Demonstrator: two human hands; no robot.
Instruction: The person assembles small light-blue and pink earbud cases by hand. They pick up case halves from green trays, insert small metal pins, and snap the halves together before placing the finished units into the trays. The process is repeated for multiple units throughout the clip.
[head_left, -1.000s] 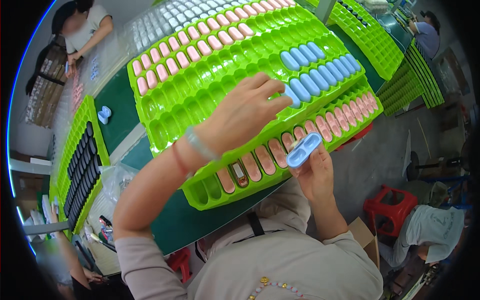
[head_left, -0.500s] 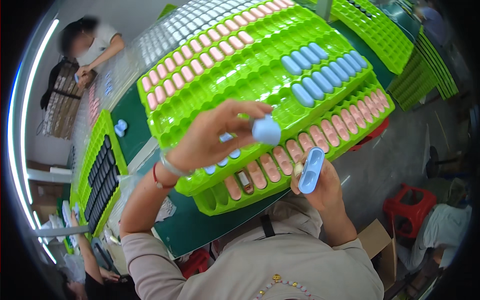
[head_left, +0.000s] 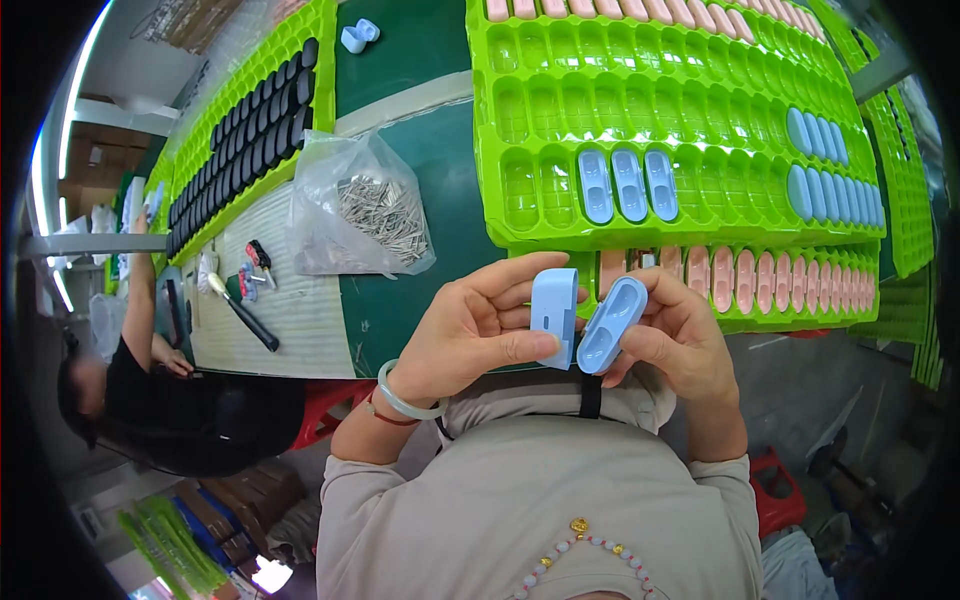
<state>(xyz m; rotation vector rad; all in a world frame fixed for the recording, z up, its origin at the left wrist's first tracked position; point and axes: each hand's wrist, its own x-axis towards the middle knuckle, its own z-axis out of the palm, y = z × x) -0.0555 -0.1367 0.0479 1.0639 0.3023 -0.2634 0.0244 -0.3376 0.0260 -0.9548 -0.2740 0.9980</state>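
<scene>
In front of my chest my left hand (head_left: 470, 325) pinches a light blue shell (head_left: 553, 312) with a small slot in its side, thumb over its lower end. My right hand (head_left: 690, 340) holds a light blue oval piece (head_left: 612, 325) with two rounded hollows, tilted, thumb against its edge. Both parts look like pieces of an earbud case. They are side by side and very close; I cannot tell if they touch. Just beyond, a green moulded tray (head_left: 490, 215) carries three hollowed blue pieces (head_left: 629, 187) near its front edge, plus blue capsule-shaped pieces (head_left: 822, 195) farther right.
Pink pieces (head_left: 745, 280) line a lower green tray partly under the first. To the left lie a clear bag (head_left: 320, 215) of metal pins (head_left: 385, 215), a dark-handled tool (head_left: 250, 322) and a tray of black pieces (head_left: 262, 130). A person in black (head_left: 210, 415) sits at far left.
My view has turned to the left. My left hand has come back from over the tray with the blue shell and is now beside my right hand, which still holds the hollowed blue piece.
</scene>
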